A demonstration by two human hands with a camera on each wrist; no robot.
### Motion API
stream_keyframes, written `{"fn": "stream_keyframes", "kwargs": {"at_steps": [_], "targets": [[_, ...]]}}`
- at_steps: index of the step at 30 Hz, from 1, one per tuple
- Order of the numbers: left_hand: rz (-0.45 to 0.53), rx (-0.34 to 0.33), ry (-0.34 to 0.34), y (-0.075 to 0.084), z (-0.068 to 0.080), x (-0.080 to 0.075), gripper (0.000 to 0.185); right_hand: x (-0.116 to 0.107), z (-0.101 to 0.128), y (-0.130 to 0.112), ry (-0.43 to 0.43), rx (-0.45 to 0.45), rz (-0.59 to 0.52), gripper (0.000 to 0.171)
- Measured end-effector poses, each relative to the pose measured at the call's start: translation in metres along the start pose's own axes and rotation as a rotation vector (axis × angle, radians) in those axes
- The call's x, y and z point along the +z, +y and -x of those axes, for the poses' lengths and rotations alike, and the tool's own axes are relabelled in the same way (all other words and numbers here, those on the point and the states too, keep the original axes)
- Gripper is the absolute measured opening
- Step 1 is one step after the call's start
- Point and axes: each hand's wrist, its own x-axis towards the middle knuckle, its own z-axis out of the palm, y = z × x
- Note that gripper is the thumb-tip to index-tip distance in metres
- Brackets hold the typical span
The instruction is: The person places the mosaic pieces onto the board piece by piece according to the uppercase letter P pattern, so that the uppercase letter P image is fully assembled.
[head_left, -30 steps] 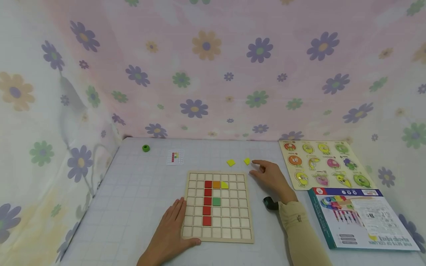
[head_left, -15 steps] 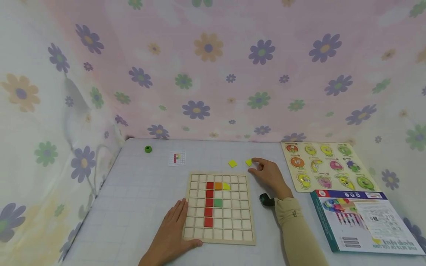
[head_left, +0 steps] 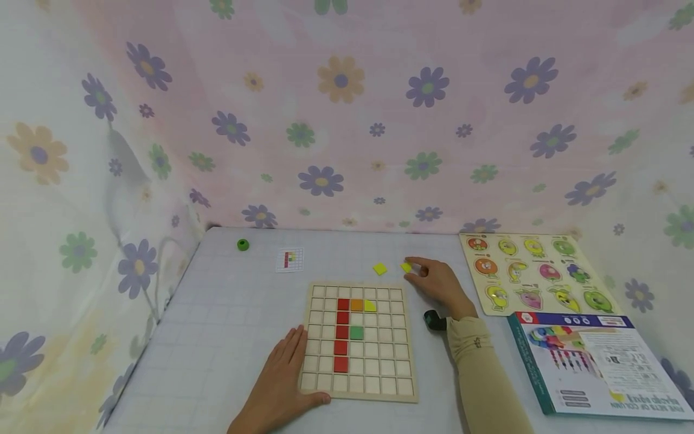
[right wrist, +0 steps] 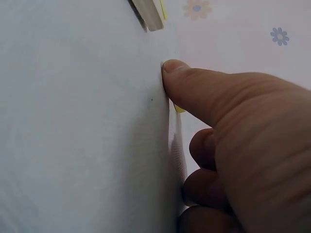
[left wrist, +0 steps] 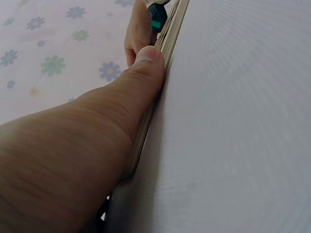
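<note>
A wooden grid board point(head_left: 379, 367) lies on the table, holding a red column point(head_left: 342, 331) and an orange point(head_left: 356, 305), a yellow point(head_left: 370, 306) and a green tile point(head_left: 356, 332). My left hand point(head_left: 282, 377) lies flat at its front left corner, thumb point(left wrist: 148, 60) against the board's edge point(left wrist: 170, 34). My right hand point(head_left: 410, 269) is beyond the board's far right corner, index finger and thumb pinching a loose yellow tile point(head_left: 405, 267) that lies on the table. The thumb point(right wrist: 194, 82) presses on the tabletop with the tile's yellow edge point(right wrist: 179, 108) behind it. A second yellow tile point(head_left: 380, 269) lies just left.
A small pattern card point(head_left: 289, 260) and a green ring point(head_left: 243, 245) sit at the back left. A fruit peg puzzle point(head_left: 534, 274) and a printed box point(head_left: 596, 361) occupy the right side. Flowered cloth walls point(head_left: 347, 120) enclose the table.
My right hand has slid slightly left and its thumb and index finger have closed around the yellow tile. The left hand has stayed put.
</note>
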Motion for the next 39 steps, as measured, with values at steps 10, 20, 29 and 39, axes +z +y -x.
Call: {"fn": "stream_keyframes", "kwargs": {"at_steps": [10, 20, 29, 39], "targets": [[-0.016, 0.0, 0.002, -0.0012, 0.0009, 0.0007, 0.13, 0.0026, -0.0024, -0.005, 0.027, 0.022, 0.056, 0.037], [-0.035, 0.019, 0.028, -0.0027, 0.0014, 0.0028, 0.131, 0.0033, -0.0024, -0.0057, 0.03, -0.005, 0.119, 0.036], [-0.022, 0.018, 0.021, -0.0036, -0.0003, 0.0037, 0.131, 0.004, -0.0042, -0.0006, 0.045, -0.036, 0.121, 0.034], [-0.003, 0.007, 0.005, -0.002, 0.0003, 0.0016, 0.131, 0.0029, -0.0037, -0.0007, 0.031, 0.002, 0.103, 0.037]]}}
